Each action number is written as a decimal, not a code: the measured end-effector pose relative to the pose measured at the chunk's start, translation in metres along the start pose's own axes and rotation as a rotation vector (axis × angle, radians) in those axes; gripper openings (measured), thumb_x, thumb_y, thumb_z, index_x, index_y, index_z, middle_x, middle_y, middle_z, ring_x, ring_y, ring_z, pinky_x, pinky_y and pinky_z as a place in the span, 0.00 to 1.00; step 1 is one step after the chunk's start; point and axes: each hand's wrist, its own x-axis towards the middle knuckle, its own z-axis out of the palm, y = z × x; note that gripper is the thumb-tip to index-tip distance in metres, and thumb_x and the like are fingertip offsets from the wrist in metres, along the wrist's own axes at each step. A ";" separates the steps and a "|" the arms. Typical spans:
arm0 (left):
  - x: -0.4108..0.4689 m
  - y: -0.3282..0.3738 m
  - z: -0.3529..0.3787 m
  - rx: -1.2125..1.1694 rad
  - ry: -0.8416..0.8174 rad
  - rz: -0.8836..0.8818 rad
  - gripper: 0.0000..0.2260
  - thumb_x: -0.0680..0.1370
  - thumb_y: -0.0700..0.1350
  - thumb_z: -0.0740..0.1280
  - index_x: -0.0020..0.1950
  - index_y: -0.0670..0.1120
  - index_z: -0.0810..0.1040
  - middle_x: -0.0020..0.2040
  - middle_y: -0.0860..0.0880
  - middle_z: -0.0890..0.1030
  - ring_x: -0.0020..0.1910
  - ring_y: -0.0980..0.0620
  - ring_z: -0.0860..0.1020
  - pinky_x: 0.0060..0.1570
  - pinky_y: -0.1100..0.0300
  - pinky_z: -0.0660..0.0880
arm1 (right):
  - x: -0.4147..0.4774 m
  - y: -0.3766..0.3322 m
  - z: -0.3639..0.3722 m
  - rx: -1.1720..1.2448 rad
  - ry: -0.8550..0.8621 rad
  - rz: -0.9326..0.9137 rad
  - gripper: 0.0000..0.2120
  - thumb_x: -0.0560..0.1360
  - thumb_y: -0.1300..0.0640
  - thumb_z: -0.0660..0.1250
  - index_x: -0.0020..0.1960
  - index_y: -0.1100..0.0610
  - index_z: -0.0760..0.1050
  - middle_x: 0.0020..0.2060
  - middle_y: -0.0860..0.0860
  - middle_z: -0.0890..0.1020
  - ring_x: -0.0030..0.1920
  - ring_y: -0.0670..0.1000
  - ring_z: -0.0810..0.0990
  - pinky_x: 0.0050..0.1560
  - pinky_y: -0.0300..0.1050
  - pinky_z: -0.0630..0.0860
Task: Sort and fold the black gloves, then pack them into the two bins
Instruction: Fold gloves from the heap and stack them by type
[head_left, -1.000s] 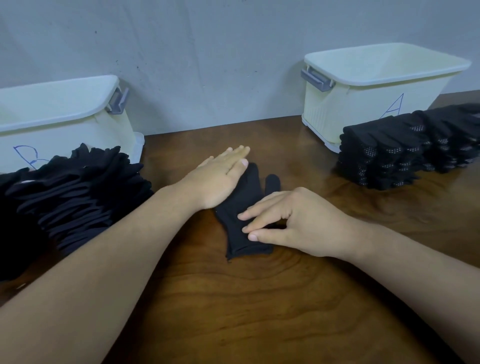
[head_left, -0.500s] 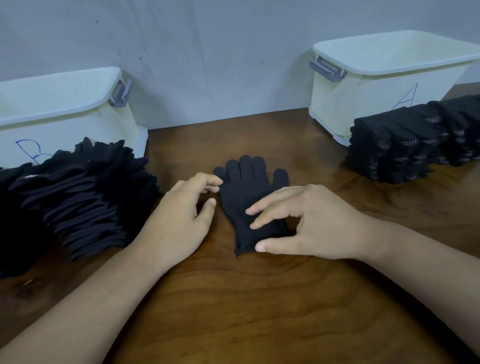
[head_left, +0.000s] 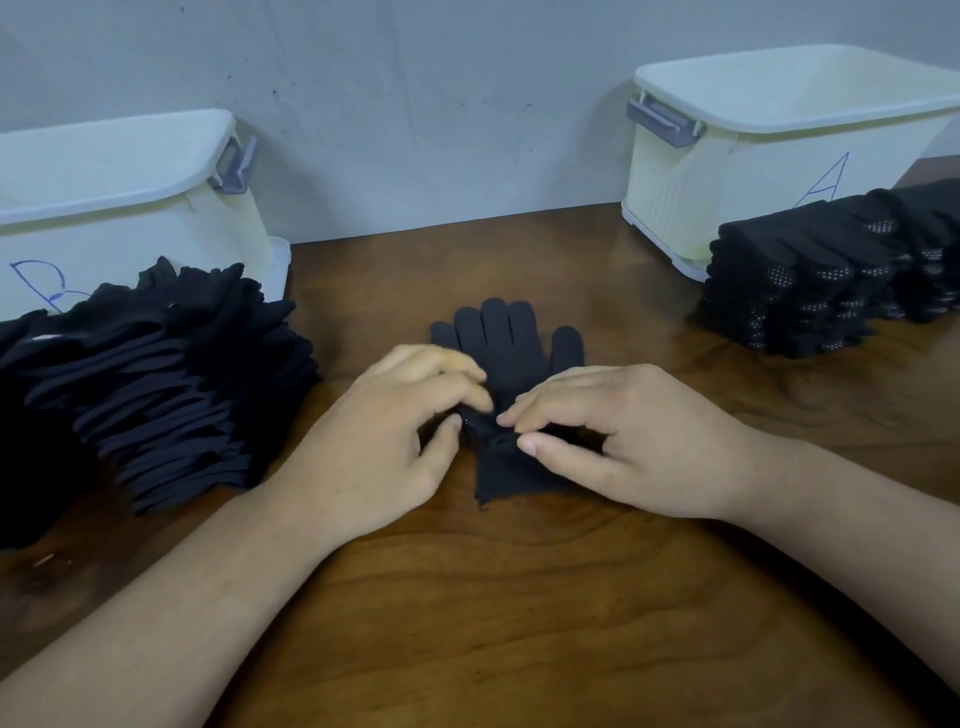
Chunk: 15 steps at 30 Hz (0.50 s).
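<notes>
Both hands had closed in over the glove (head_left: 506, 343). Left hand (head_left: 384, 431) and right hand (head_left: 623, 436), fingers curled, pinched its middle between thumb and fingertips. It lay flat on the table (head_left: 493, 597), fingers pointing away. Folding looked just begun; next, the cuff wanted doubling over evenly. Beyond, a loose stack (head_left: 171, 374) fronted the left bin (head_left: 119, 171), a neat stack (head_left: 810, 280) the right bin (head_left: 769, 135).

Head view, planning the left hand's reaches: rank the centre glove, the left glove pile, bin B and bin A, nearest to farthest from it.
1. centre glove, pinched by the left hand.
2. left glove pile, just to its left.
3. bin B, behind that pile.
4. bin A, far right, on the other side.
</notes>
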 end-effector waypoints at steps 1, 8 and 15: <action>0.000 0.001 0.000 -0.021 -0.016 -0.003 0.13 0.81 0.40 0.70 0.60 0.56 0.84 0.64 0.61 0.80 0.68 0.59 0.74 0.70 0.55 0.73 | 0.000 0.000 -0.001 0.006 0.020 0.018 0.14 0.86 0.44 0.61 0.62 0.46 0.84 0.58 0.40 0.86 0.60 0.41 0.83 0.60 0.48 0.81; -0.005 0.001 -0.005 -0.220 -0.014 -0.131 0.09 0.80 0.46 0.71 0.54 0.59 0.88 0.63 0.67 0.82 0.69 0.70 0.74 0.63 0.57 0.80 | -0.001 0.006 -0.004 0.276 0.206 0.171 0.10 0.85 0.49 0.68 0.57 0.50 0.87 0.51 0.41 0.88 0.54 0.44 0.86 0.55 0.50 0.83; -0.002 0.017 0.000 -0.162 0.046 -0.164 0.12 0.73 0.64 0.73 0.42 0.58 0.84 0.62 0.65 0.83 0.66 0.69 0.76 0.68 0.60 0.74 | 0.002 0.037 -0.009 0.229 0.230 0.390 0.07 0.79 0.50 0.75 0.57 0.45 0.85 0.53 0.38 0.86 0.58 0.38 0.83 0.65 0.41 0.79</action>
